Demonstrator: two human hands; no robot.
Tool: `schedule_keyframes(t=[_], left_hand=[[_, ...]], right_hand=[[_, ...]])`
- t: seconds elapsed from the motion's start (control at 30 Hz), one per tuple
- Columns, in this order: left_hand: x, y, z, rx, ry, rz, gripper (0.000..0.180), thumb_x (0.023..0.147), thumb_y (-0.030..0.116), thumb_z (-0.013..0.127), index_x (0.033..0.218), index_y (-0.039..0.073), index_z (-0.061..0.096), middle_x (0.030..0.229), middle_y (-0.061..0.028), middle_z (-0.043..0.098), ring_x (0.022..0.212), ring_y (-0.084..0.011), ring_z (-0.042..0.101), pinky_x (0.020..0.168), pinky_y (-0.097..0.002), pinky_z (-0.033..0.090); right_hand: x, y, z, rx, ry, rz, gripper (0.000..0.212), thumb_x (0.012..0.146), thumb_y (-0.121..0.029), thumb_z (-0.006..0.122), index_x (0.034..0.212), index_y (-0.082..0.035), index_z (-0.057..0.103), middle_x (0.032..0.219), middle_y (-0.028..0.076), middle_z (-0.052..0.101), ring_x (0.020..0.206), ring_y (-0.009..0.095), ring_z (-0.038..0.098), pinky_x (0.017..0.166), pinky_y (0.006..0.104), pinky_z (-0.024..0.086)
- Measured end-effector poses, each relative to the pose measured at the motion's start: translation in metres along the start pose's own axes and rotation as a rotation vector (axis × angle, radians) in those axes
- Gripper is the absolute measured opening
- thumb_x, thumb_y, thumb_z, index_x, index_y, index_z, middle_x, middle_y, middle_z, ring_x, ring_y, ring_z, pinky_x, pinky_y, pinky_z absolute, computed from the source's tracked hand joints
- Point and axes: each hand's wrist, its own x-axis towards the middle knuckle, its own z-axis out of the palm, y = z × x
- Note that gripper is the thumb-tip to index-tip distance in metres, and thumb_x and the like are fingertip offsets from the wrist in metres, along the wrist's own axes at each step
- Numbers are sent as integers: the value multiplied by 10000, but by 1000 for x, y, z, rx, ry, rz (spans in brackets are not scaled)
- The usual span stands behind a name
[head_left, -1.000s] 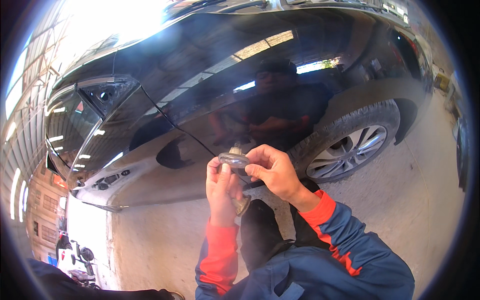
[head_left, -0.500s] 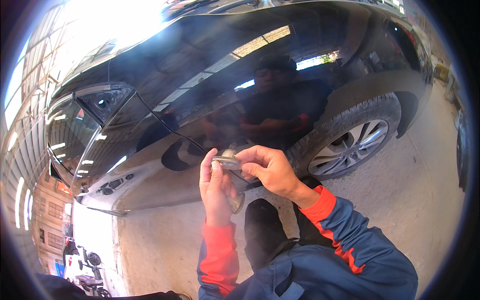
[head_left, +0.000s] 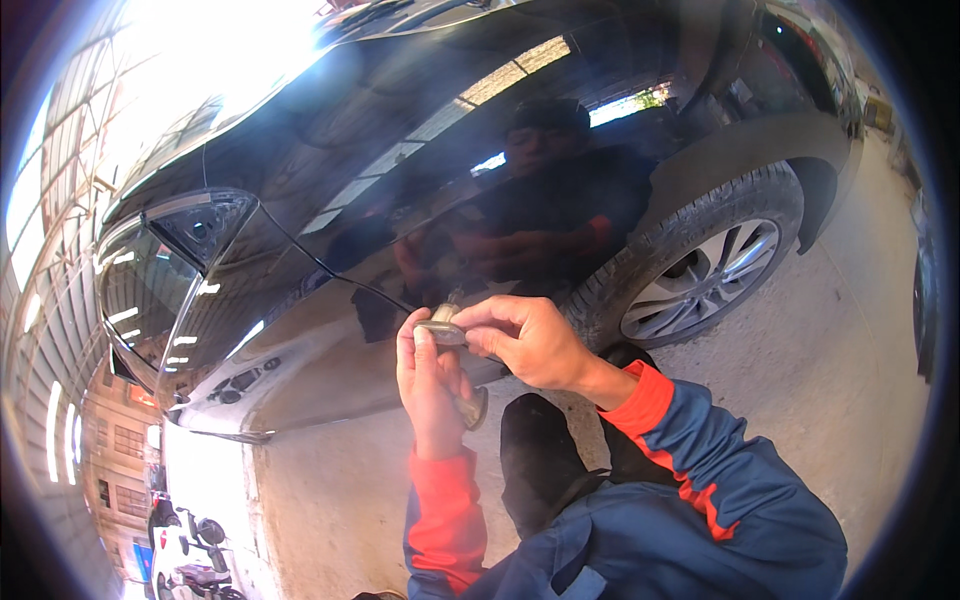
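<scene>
My left hand [head_left: 428, 370] pinches a small oval lamp [head_left: 441, 331] with a clear lens by its left end, between thumb and fingers. A pale round socket [head_left: 444, 312] stands up behind the lens. The thumb and forefinger of my right hand [head_left: 535, 345] are closed on the lamp's right end. Tucked under the lower fingers of my left hand is a second, similar-looking part [head_left: 472, 408], partly hidden. Both hands are in front of the side panel of a dark, glossy car [head_left: 420, 220].
A black triangular mirror mount [head_left: 204, 232] sits at the window corner. From it a thin dark line [head_left: 315, 258], a cable or a seam, runs toward my hands. The car's wheel [head_left: 705, 275] is at right. Concrete floor [head_left: 340, 500] lies below; scooters [head_left: 205, 560] stand at lower left.
My hands and the lamp have shifted slightly left, with the lamp turned a little in my fingers. The view has tilted slightly. The grip of both hands stays.
</scene>
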Motion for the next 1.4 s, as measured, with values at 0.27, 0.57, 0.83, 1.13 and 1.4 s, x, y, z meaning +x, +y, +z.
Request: schedule_keyframes(t=[0.27,0.57,0.83,1.13,1.4], left_hand=[[1,-7,2,15,-20,20,401,1147,322,597,1452,70,528,1071,-15,671,686,-15,501,476,-197,392],[-1,-9,-1,22,-31,30,404,1139,304,616,1462,76,531,1072,-13,679,690,-15,510,478,-195,390],[0,-9,-4,35,-27,25,404,1139,294,619,1472,81,535,1033,-1,676,643,-15,486,473,-198,377],[1,-12,0,29,2,31,410,1143,304,610,1476,81,524,1072,-8,680,652,-14,490,478,-201,383],[0,-13,1,55,1,59,390,1143,297,608,1448,71,523,1061,-16,683,631,-24,496,481,-204,395]], right_hand=[[1,1,-9,-46,-20,47,226,1022,29,639,1204,25,773,1026,71,780,898,116,718,850,286,600],[3,-5,-12,-181,-24,-25,149,1030,-35,686,1134,22,775,904,87,766,804,127,703,748,299,575],[2,-10,-8,-440,15,-347,88,982,4,676,1045,25,733,915,201,744,784,324,747,700,375,568],[0,0,-9,-423,45,-281,129,985,-5,696,1106,20,732,912,106,752,776,145,712,700,307,568],[-2,1,-8,-332,94,-245,116,940,0,706,1048,38,721,899,151,762,796,209,765,728,329,602]])
